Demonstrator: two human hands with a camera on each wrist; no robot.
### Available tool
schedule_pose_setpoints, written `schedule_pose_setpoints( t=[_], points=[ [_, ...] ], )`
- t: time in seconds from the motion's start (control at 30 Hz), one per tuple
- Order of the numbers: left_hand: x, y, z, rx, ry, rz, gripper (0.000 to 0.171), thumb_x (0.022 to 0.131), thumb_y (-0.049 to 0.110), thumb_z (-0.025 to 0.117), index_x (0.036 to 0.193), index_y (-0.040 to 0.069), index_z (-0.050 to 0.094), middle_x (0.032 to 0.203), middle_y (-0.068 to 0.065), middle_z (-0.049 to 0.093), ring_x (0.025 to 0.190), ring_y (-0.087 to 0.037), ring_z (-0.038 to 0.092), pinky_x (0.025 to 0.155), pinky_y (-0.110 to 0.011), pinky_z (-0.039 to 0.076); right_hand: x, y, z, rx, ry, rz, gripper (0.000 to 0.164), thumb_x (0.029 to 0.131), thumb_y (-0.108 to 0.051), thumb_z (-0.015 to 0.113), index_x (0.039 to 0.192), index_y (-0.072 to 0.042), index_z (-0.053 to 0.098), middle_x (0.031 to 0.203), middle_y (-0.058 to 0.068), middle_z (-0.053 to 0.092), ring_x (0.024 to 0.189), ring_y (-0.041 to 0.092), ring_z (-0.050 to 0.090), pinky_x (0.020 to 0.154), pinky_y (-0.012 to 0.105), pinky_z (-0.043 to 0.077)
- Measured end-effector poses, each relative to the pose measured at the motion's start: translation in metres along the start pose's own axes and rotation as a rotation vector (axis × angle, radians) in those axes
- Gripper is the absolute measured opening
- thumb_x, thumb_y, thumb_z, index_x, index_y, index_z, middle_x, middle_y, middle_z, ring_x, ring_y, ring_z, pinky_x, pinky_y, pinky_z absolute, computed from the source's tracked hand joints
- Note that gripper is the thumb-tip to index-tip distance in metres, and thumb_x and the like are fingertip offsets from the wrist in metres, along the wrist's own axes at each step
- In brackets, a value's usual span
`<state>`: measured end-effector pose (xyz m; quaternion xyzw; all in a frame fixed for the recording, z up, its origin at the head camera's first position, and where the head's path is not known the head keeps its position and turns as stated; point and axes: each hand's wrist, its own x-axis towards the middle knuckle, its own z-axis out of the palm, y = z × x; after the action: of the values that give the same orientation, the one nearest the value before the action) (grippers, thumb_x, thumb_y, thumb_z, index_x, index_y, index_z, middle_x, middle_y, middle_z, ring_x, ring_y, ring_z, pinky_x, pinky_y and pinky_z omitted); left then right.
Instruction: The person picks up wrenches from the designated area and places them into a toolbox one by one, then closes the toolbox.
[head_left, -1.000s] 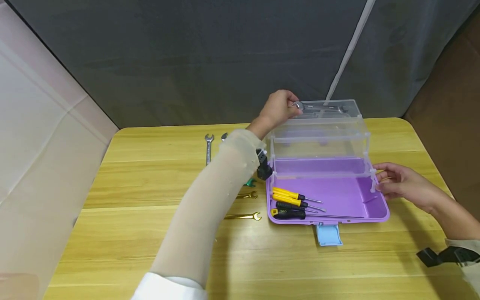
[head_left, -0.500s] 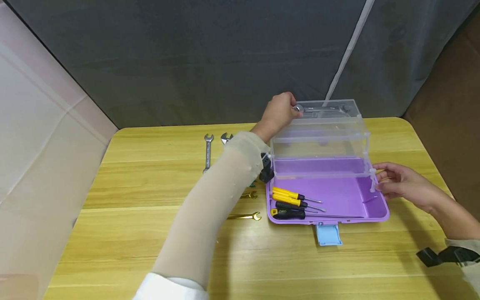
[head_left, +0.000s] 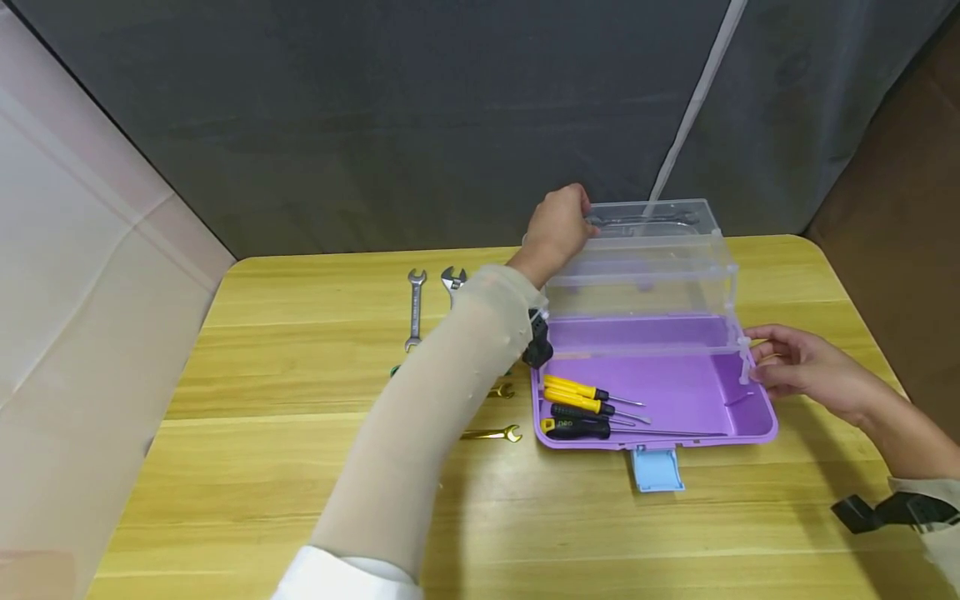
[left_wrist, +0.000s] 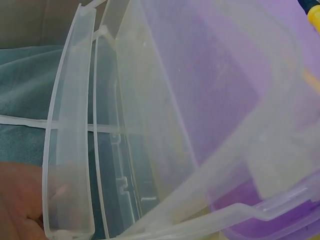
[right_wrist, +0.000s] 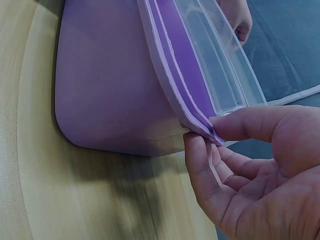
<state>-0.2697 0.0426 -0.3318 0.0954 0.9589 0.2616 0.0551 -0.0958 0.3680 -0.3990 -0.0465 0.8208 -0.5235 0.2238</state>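
My left hand [head_left: 558, 225] is at the left end of the clear top tray [head_left: 708, 218] of a purple toolbox [head_left: 690, 379]. A silver wrench [head_left: 645, 222] lies lengthwise in that tray, its near end by my fingertips. Whether they still grip it I cannot tell. In the left wrist view the hand [left_wrist: 20, 205] shows beside the tray's clear wall. My right hand [right_wrist: 250, 170] pinches the toolbox's purple rim [right_wrist: 192, 117] between thumb and fingers. In the box's bottom lie yellow screwdrivers [head_left: 577, 406] and black-handled ones [head_left: 577, 428].
Left of the box, a silver open-end wrench [head_left: 416, 308], an adjustable wrench [head_left: 453, 278] and gold wrenches [head_left: 491, 433] lie on the wooden table [head_left: 285, 467], partly behind my left forearm. A light blue latch [head_left: 657, 470] hangs out in front. A dark curtain [head_left: 375, 125] stands behind.
The silver wrench has sunk lower into the top tray, away from my left fingertips' upper edge. My left forearm has shifted slightly right. The right hand keeps its place on the rim.
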Motion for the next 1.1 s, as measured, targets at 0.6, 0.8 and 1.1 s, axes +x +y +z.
schedule_pose_setpoints(
  t=[0.6, 0.8, 1.1],
  points=[
    [-0.005, 0.0, -0.025, 0.005, 0.022, 0.192, 0.015, 0.102, 0.018, 0.055, 0.113, 0.014, 0.064, 0.099, 0.002, 0.065, 0.084, -0.013, 0.059, 0.073, -0.029, 0.048, 0.0, -0.001, 0.001, -0.003, 0.003, -0.002, 0.05, 0.098, 0.007, 0.056, 0.141, 0.015, 0.031, 0.104, -0.003, 0.063, 0.087, 0.012, 0.067, 0.07, 0.031, 0.06],
    [-0.014, -0.003, -0.044, 0.057, 0.012, 0.239, 0.029, 0.105, 0.029, 0.055, 0.13, 0.013, 0.06, 0.118, -0.001, 0.065, 0.095, -0.013, 0.06, 0.084, -0.03, 0.05, 0.0, -0.003, 0.001, -0.011, 0.011, 0.004, 0.048, 0.098, 0.007, 0.056, 0.14, 0.013, 0.033, 0.104, -0.003, 0.062, 0.086, 0.012, 0.066, 0.07, 0.03, 0.059],
    [-0.031, -0.016, -0.06, 0.256, -0.011, 0.29, 0.057, 0.105, 0.042, 0.053, 0.154, 0.014, 0.042, 0.156, -0.004, 0.044, 0.141, -0.02, 0.043, 0.115, -0.039, 0.036, -0.001, 0.0, 0.0, 0.003, 0.013, 0.006, 0.041, 0.099, 0.005, 0.057, 0.137, 0.002, 0.042, 0.103, -0.003, 0.063, 0.087, 0.012, 0.066, 0.07, 0.031, 0.06]
  ],
)
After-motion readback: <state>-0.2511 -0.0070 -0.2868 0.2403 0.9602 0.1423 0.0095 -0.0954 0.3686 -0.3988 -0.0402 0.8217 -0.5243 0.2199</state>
